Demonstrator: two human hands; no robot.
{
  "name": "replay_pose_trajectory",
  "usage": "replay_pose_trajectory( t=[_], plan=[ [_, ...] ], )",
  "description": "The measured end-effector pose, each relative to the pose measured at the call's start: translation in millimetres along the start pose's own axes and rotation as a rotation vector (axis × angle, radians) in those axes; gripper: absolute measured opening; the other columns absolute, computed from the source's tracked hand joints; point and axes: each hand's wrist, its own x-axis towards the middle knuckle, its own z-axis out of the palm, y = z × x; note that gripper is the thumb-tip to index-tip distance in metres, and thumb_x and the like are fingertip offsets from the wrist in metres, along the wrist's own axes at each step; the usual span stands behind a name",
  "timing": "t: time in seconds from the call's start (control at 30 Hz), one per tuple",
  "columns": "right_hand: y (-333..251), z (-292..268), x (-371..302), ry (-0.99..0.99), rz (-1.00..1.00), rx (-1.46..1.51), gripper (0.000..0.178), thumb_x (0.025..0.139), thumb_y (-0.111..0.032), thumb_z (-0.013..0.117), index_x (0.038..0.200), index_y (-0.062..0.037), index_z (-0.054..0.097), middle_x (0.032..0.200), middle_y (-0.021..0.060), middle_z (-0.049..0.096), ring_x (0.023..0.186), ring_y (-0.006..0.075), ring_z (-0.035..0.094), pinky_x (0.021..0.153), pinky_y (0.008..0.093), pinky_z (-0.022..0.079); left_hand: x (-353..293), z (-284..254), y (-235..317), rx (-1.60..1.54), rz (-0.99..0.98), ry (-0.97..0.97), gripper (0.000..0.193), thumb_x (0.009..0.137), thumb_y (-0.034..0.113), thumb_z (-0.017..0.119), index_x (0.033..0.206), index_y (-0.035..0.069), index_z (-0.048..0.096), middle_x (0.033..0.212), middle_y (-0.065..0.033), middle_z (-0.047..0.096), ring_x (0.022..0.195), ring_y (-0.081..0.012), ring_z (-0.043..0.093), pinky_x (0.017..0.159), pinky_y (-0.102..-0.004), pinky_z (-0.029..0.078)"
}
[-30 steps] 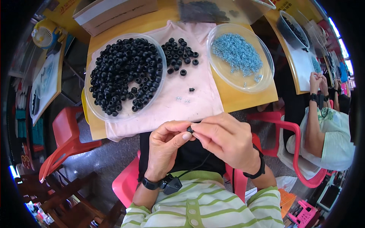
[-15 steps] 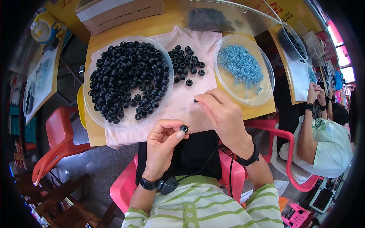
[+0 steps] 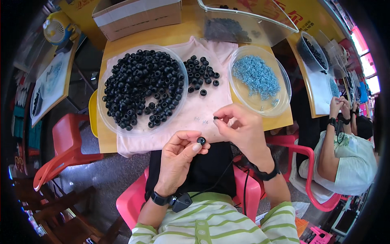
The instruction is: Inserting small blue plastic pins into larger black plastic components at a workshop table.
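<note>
My left hand (image 3: 176,160) pinches a black bead (image 3: 201,140) between thumb and fingers, its hole facing up. To the right and a little higher, my right hand (image 3: 250,132) is closed in a pinch on a tiny dark piece (image 3: 215,118), too small to name. Both hands are over the near edge of a pink cloth (image 3: 191,138). A round clear tray (image 3: 142,133) of black beads lies at the left. More loose black beads (image 3: 199,73) are heaped on the cloth beside it. Several tiny clear pieces (image 3: 201,120) lie just beyond my hands.
A clear round dish (image 3: 284,99) of small blue pieces stands at the right. Behind are a cardboard box (image 3: 140,20) and a clear bin (image 3: 260,34). Another person (image 3: 345,154) sits at the right by a side table. A red chair (image 3: 67,138) stands at the left.
My right hand has shifted slightly right and down, its fingers more curled, with the dark piece still pinched. My left hand, holding the bead, has moved slightly right. The view has tilted a little.
</note>
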Motion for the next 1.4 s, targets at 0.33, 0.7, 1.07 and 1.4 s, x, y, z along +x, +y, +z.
replay_pose_trajectory(
  t=[0.33, 0.7, 1.07, 1.4],
  plan=[
    [-31.7, -19.1, -34.5, -0.176, 0.138, 0.875, 0.015, 0.092, -0.006, 0.070, 0.106, -0.0006, 0.067, 0.097, 0.0018, 0.064, 0.086, 0.0073, 0.062, 0.074, 0.0212, 0.051, -10.6, 18.7, -2.4, -0.102, -0.058, -0.170, 0.022, 0.094, 0.005, 0.066, 0.114, -0.001, 0.060, 0.108, -0.0135, 0.069, 0.099, -0.0192, 0.068, 0.089, -0.0305, 0.056],
    [-25.3, -19.0, -37.9, -0.269, 0.178, 0.868, 0.014, 0.092, -0.007, 0.070, 0.105, -0.0010, 0.068, 0.092, 0.0018, 0.068, 0.083, 0.0059, 0.062, 0.071, 0.0194, 0.048, -17.4, 22.2, 2.6, -0.136, -0.082, -0.193, 0.022, 0.092, 0.002, 0.067, 0.113, 0.000, 0.061, 0.105, -0.0121, 0.069, 0.096, -0.0191, 0.069, 0.088, -0.0298, 0.057],
    [-29.3, -15.7, -29.6, -0.142, -0.136, 0.302, 0.018, 0.087, -0.003, 0.072, 0.105, -0.0024, 0.070, 0.095, 0.0056, 0.065, 0.078, 0.0081, 0.062, 0.059, 0.0203, 0.048, -9.1, 5.8, 4.0, -0.357, -0.308, -0.209, 0.017, 0.093, 0.006, 0.066, 0.110, 0.003, 0.064, 0.107, -0.0097, 0.069, 0.098, -0.0183, 0.069, 0.089, -0.0292, 0.056],
    [-39.3, -9.3, -25.5, 0.027, -0.550, -0.167, 0.036, 0.067, 0.001, 0.079, 0.101, -0.0025, 0.068, 0.090, 0.0093, 0.065, 0.071, 0.0217, 0.063, 0.058, 0.0288, 0.053, -10.4, 16.0, 12.3, -0.546, -0.440, -0.246, 0.017, 0.094, 0.003, 0.064, 0.110, 0.005, 0.067, 0.110, -0.0100, 0.069, 0.107, -0.0205, 0.065, 0.101, -0.0346, 0.049]
  ],
)
